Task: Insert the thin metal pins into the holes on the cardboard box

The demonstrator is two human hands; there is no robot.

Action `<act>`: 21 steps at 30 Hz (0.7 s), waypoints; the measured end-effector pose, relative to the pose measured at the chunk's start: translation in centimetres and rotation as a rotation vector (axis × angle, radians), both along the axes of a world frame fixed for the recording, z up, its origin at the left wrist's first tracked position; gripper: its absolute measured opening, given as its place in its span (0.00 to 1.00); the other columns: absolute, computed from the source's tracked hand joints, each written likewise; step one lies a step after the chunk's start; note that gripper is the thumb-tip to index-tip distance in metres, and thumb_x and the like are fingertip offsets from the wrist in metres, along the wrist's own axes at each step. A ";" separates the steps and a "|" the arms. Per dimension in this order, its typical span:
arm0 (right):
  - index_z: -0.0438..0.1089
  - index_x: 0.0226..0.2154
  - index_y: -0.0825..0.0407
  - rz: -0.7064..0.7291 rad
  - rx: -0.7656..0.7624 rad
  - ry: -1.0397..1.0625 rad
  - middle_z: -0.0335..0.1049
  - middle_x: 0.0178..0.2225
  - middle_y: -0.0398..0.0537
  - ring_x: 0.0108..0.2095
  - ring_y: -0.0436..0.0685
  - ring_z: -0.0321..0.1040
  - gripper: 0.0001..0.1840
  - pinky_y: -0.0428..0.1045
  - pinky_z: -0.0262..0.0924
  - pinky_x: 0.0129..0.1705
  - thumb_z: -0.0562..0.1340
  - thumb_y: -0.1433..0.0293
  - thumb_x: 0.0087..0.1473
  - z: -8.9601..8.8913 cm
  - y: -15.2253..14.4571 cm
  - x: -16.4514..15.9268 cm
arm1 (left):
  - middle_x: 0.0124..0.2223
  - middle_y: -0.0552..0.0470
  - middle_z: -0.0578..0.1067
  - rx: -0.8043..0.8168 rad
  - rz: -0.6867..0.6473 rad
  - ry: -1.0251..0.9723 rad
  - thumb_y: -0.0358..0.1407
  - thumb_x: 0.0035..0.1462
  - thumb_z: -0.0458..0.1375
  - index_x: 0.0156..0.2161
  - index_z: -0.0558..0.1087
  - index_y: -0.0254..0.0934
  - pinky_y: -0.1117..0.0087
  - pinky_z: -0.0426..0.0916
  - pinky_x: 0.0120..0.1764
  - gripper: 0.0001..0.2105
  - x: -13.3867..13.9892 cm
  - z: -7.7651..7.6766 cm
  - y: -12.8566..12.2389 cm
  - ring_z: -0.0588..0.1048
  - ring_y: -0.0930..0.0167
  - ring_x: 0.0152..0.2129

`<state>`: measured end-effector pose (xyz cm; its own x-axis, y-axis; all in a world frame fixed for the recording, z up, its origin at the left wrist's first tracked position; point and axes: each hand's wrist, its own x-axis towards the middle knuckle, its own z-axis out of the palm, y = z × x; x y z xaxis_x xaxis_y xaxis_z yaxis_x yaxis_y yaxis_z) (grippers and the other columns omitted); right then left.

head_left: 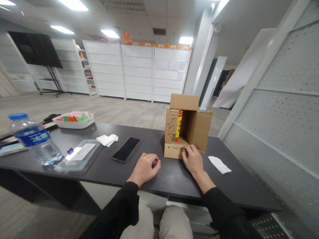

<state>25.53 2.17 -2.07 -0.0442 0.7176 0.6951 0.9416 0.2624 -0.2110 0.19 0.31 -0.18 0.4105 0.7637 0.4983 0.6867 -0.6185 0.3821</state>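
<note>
A cardboard box (171, 124) stands on the dark table with its opening facing me and its flaps folded out. Small pale and dark bits (175, 147) run in a row along its lower front flap (171, 153). At that flap's right part, my right hand (193, 159) has its fingertips pinched together; whatever is between them is hidden. My left hand (146, 168) rests on the table left of the box, fingers curled in with the thumb against them. Its grip shows a dark spot too small to name. Yellow and red tape runs down the box's front.
On the table (169, 179) lie a phone (126, 150), folded tissues (107, 140), a clear plastic case (81, 155) and another tissue (219, 165) at right. A water bottle (35, 139) and a white basket (74, 123) stand left. A perforated panel (281, 126) borders the right side.
</note>
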 end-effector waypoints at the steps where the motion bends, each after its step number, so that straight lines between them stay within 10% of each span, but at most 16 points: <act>1: 0.71 0.39 0.51 0.013 0.008 -0.036 0.69 0.38 0.53 0.40 0.60 0.65 0.12 0.53 0.58 0.43 0.52 0.71 0.59 0.0 0.0 -0.2 | 0.26 0.55 0.72 0.002 0.003 0.001 0.35 0.59 0.51 0.29 0.69 0.38 0.68 0.60 0.37 0.08 0.0 0.0 0.0 0.71 0.73 0.26; 21: 0.71 0.43 0.52 0.011 0.012 -0.100 0.68 0.42 0.53 0.44 0.61 0.61 0.15 0.54 0.54 0.47 0.56 0.74 0.54 0.3 0.0 -0.9 | 0.29 0.53 0.72 0.068 0.057 0.079 0.33 0.57 0.51 0.30 0.69 0.38 0.67 0.59 0.37 0.07 0.1 0.2 -0.2 0.71 0.71 0.29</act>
